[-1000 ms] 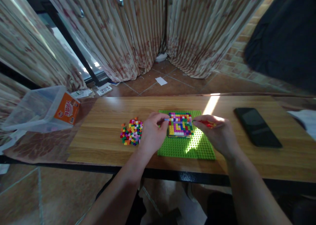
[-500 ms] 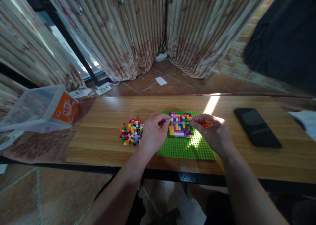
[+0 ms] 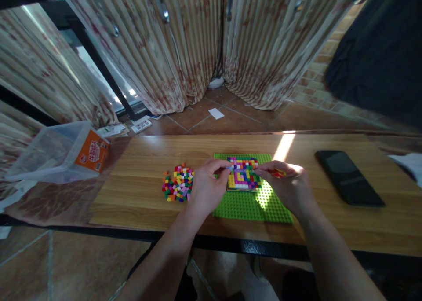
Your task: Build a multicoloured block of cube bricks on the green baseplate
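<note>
Many-coloured toy bricks form a rectangular block (image 3: 242, 180) on a green studded baseplate (image 3: 252, 206). My left hand (image 3: 209, 184) is at the block's left edge, thumb and forefinger pinched on a small pale-blue brick (image 3: 230, 168). At the right edge, my right hand (image 3: 290, 184) has its thumb and forefinger pressed together, and what lies between those tips is too small to make out. Red and yellow toy bricks (image 3: 279, 173) show within its curled fingers. Just left of my left hand is a pile of loose toy bricks (image 3: 178, 184), partly hidden by that hand.
The wooden table (image 3: 132, 186) has a black front edge. A black phone (image 3: 349, 178) lies on its right side. To the left stands a clear plastic box (image 3: 59, 156) with an orange label. Patterned curtains (image 3: 191, 41) hang beyond the table, and papers lie on the floor.
The whole view has shifted slightly, so the table appears a little lower. Both hands stay at the block's two sides, fingers still pinched; little else differs.
</note>
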Demonstrator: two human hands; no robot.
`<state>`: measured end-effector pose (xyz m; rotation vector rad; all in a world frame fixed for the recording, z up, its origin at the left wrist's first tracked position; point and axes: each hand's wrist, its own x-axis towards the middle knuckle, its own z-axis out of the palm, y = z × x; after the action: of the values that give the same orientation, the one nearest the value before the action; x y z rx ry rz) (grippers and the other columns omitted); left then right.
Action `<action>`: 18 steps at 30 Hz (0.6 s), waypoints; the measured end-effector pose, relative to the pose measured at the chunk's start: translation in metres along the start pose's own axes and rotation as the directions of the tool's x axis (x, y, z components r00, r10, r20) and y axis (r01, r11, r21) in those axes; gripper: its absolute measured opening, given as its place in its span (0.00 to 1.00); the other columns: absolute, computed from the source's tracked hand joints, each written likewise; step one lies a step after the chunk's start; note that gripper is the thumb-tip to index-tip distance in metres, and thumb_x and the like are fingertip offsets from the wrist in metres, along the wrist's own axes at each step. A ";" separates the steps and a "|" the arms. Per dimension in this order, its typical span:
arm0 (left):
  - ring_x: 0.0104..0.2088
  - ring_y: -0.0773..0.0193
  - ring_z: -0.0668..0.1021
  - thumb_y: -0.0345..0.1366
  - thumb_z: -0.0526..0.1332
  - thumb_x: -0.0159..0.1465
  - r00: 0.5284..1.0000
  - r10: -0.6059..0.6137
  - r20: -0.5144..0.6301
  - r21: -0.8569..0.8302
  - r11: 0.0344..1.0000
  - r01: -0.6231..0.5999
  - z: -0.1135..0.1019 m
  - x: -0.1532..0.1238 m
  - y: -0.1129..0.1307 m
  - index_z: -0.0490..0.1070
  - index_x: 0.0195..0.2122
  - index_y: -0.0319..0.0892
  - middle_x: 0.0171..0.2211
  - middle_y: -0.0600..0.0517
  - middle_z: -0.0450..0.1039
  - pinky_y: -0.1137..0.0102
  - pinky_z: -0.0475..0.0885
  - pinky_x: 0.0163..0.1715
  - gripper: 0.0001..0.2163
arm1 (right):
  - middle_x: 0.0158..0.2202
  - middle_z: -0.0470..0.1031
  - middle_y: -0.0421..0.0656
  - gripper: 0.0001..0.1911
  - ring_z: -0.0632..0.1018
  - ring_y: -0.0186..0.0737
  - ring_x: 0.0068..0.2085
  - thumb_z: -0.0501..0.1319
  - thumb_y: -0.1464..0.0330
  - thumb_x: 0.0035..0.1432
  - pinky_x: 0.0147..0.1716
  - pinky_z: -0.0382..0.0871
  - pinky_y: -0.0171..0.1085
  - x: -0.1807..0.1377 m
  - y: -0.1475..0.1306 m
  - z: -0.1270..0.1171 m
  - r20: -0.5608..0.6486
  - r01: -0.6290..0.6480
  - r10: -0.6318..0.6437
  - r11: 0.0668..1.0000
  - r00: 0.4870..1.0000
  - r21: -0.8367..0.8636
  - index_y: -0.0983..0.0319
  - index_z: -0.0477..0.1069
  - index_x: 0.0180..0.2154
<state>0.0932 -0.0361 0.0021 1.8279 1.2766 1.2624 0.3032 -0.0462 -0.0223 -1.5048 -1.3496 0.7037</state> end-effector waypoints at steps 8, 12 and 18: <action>0.37 0.65 0.81 0.24 0.62 0.62 1.000 0.017 0.003 -0.017 1.000 -0.017 0.001 0.000 0.001 0.79 0.35 0.42 0.35 0.50 0.80 0.68 0.77 0.41 0.08 | 0.31 0.83 0.42 0.08 0.81 0.42 0.31 0.72 0.60 0.48 0.32 0.77 0.41 0.001 0.000 -0.002 0.022 -0.021 0.020 0.999 1.000 0.049 0.57 0.80 0.30; 0.38 0.65 0.81 0.24 0.63 0.63 0.999 0.036 -0.013 -0.047 0.998 -0.037 0.005 -0.001 0.003 0.79 0.35 0.41 0.36 0.50 0.81 0.68 0.77 0.42 0.07 | 0.30 0.82 0.43 0.10 0.81 0.42 0.31 0.73 0.61 0.46 0.32 0.77 0.41 0.002 -0.004 -0.002 0.066 -0.034 0.027 0.993 0.997 0.114 0.58 0.79 0.30; 0.39 0.65 0.81 0.25 0.63 0.63 0.995 0.097 -0.002 -0.041 0.994 -0.097 0.015 -0.001 0.007 0.79 0.36 0.42 0.37 0.50 0.80 0.67 0.77 0.44 0.07 | 0.29 0.81 0.43 0.11 0.80 0.40 0.30 0.72 0.60 0.47 0.33 0.75 0.41 0.001 -0.009 -0.001 0.071 -0.048 0.038 0.987 0.997 0.150 0.60 0.77 0.29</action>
<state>0.1099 -0.0389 0.0012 1.8810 1.1653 1.3299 0.3013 -0.0461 -0.0138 -1.4031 -1.2869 0.8728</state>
